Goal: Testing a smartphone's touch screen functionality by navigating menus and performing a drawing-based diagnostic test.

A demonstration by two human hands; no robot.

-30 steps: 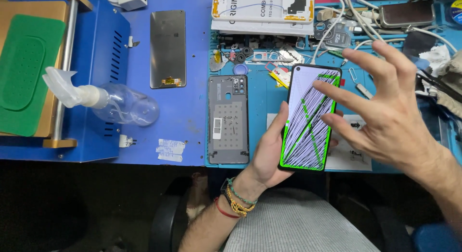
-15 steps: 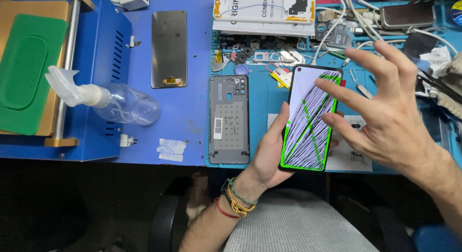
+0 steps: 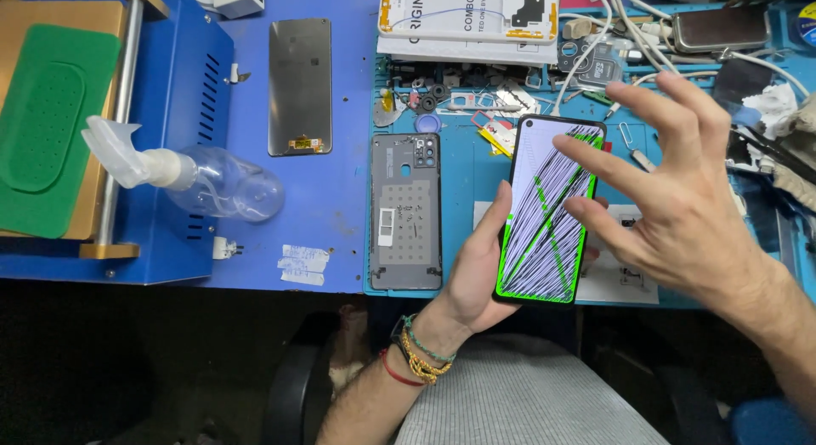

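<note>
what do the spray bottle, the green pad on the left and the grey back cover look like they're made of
Spray bottle: clear, glossy plastic by the look; the blue bench shows through it.
Green pad: probably matte silicone or rubber, with rows of small holes and no shine.
Grey back cover: seemingly moulded plastic, dull grey, with camera cut-outs; whether it has metal parts cannot be told.

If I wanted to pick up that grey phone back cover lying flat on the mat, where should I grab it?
Probably by its two long edges, from above. The grey back cover lies flat, inner side up, with bare mat on its right, so fingers fit there. Its lower end reaches the bench edge, near the left hand holding the phone.
</note>
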